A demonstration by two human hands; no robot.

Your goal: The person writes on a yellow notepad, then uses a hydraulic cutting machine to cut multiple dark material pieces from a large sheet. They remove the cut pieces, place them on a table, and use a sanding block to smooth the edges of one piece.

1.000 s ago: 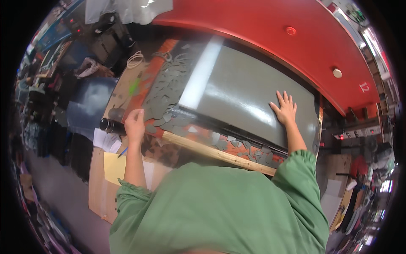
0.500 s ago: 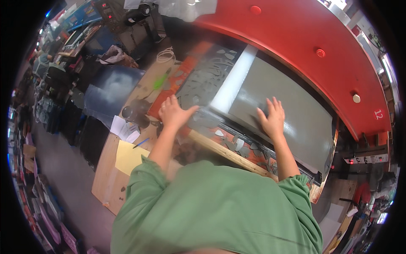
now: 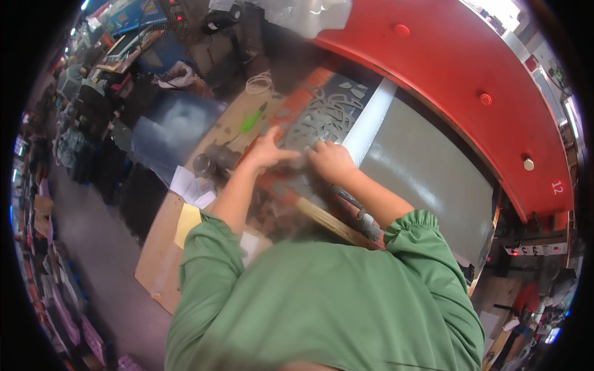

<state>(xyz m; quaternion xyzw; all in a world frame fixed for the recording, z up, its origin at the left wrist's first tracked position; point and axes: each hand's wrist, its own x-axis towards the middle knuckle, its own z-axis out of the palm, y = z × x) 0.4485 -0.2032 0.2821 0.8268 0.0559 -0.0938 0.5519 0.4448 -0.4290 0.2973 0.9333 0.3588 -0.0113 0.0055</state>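
Observation:
My left hand (image 3: 270, 153) is open at the left end of the machine bed, thumb stretched toward my right hand and fingers apart from it. My right hand (image 3: 333, 162) is curled, its fingertips closed together at the near edge of a grey cut-out sheet (image 3: 323, 119) full of holes and curved strips. Whatever lies in those fingertips is hidden. Past that sheet runs a white strip (image 3: 373, 117), and a smooth grey-green sheet (image 3: 427, 157) covers the right side of the bed. Loose grey cut pieces (image 3: 370, 226) lie along the near side, below my right forearm.
A wide red machine beam (image 3: 445, 68) with knobs spans the far side. On the wooden table (image 3: 154, 272) at left are a green-handled tool (image 3: 252, 119), a coiled cord (image 3: 258, 82), a dark cup-like object (image 3: 205, 165), white papers (image 3: 192, 185) and yellow paper (image 3: 187, 225). A wooden rail (image 3: 331, 222) edges the bed.
My right hand has left the smooth grey-green sheet, moved left beside my left hand and curled its fingers. The left hand has shifted slightly right in the picture as the view moved.

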